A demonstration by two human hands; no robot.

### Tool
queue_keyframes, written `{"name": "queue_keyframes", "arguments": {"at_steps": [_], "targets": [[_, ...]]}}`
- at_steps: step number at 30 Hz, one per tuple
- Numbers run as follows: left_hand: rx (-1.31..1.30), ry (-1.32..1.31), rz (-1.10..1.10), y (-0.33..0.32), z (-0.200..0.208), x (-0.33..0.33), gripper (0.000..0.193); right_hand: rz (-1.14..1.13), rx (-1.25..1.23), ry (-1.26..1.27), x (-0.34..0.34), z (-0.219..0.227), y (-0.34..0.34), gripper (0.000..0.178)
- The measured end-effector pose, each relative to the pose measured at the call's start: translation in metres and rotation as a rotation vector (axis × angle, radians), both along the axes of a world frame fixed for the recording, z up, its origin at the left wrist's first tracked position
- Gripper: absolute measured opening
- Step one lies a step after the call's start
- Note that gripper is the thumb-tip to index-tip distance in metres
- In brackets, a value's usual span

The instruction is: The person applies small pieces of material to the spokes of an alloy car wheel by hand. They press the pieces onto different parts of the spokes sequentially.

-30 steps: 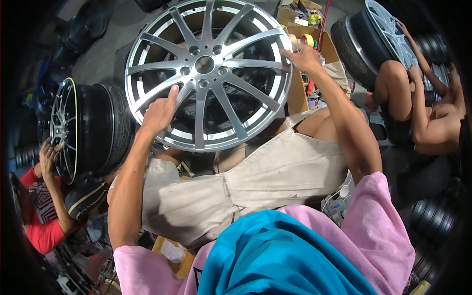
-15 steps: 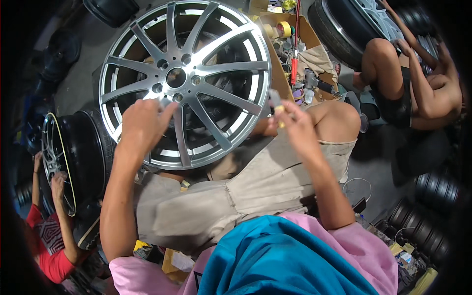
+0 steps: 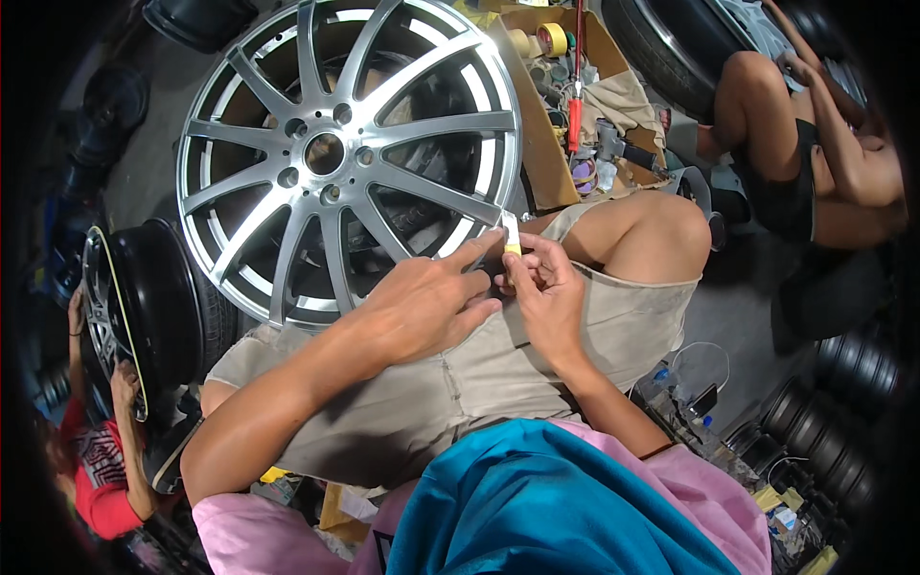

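A large silver alloy wheel rim (image 3: pixel 361 134) with many slim spokes lies face up in front of me, over my knees. At its lower right edge, my right hand (image 3: pixel 548 302) pinches a small flat blade (image 3: pixel 512 232) with a yellow-wrapped grip, its tip pointing up. My left hand (image 3: pixel 417 302) is beside it, below the rim's lower edge. Its index finger reaches out to the blade and seems to touch it, while the other fingers are loosely bent with nothing in them.
Right of the rim stands a cardboard box (image 3: pixel 537 177) holding tape rolls, cloth and a red-handled tool (image 3: pixel 575 120). A person (image 3: pixel 781 163) sits at the upper right beside a tyre. Another in a red shirt (image 3: pixel 101 479) handles a wheel (image 3: pixel 158 307) at the left.
My left hand has left the rim's spokes near the hub and moved right to the blade. My right hand has come slightly down and left, still holding the blade. The rim appears shifted left.
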State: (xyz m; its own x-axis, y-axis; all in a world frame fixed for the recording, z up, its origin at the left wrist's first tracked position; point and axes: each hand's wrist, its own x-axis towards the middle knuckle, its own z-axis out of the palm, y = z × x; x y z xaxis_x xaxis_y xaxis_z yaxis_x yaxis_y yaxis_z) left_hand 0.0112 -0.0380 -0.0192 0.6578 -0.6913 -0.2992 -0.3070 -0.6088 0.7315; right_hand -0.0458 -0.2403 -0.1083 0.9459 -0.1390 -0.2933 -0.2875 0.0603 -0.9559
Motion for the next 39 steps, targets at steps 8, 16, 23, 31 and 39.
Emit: {"name": "queue_keyframes", "arguments": {"at_steps": [8,16,23,31,39], "targets": [[-0.033,0.014,-0.01,-0.009,-0.006,-0.001,0.031,-0.017,0.002,-0.063,0.0,0.0,0.003,0.039],[-0.052,-0.02,0.0,-0.007,-0.008,-0.003,0.03,-0.01,0.028,-0.068,0.0,-0.004,0.006,0.042],[-0.029,-0.01,0.01,-0.004,-0.012,-0.003,0.029,0.001,0.082,-0.063,0.002,-0.006,0.009,0.042],[-0.002,-0.002,-0.015,-0.005,-0.013,-0.002,0.029,0.012,0.065,-0.073,-0.002,-0.002,0.008,0.047],[-0.041,-0.012,0.038,0.003,-0.012,-0.004,0.033,0.041,0.077,-0.057,0.002,-0.001,0.014,0.05]]}}
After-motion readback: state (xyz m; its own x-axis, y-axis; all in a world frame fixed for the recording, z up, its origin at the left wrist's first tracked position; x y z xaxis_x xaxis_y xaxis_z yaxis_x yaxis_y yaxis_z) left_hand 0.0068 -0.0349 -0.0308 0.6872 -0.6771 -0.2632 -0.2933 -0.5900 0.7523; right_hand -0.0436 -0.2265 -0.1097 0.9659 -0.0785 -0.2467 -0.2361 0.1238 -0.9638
